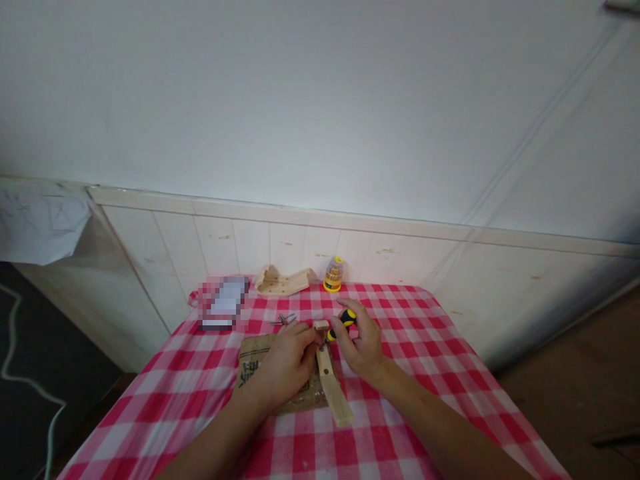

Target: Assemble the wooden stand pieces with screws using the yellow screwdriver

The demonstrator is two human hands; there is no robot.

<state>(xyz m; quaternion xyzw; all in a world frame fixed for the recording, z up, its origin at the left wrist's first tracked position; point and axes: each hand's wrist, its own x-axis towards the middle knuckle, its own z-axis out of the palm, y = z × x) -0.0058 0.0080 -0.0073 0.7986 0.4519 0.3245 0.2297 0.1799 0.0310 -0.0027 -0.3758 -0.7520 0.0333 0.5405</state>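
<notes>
My right hand (pixel 364 340) is closed around a yellow and black screwdriver (pixel 349 319), its tip pointing down and left toward a pale wooden piece (pixel 331 387). That piece has a dark hole and lies slanting over a piece of brown cardboard (pixel 253 350). My left hand (pixel 293 353) is closed at the upper end of the wood, close to the screwdriver's tip. Its fingertips hide what lies between them. A small wooden block (pixel 321 325) shows just beyond those fingers. Several metal screws (pixel 284 319) lie behind my left hand.
A red and white checked cloth (pixel 410 320) covers the table. By the wall stand a shaped wooden part (pixel 283 283) with holes and a clear, yellow-based bit container (pixel 333 275). A partly pixelated phone-like object (pixel 227 303) lies at the back left. A white cable (pixel 35 381) hangs at left.
</notes>
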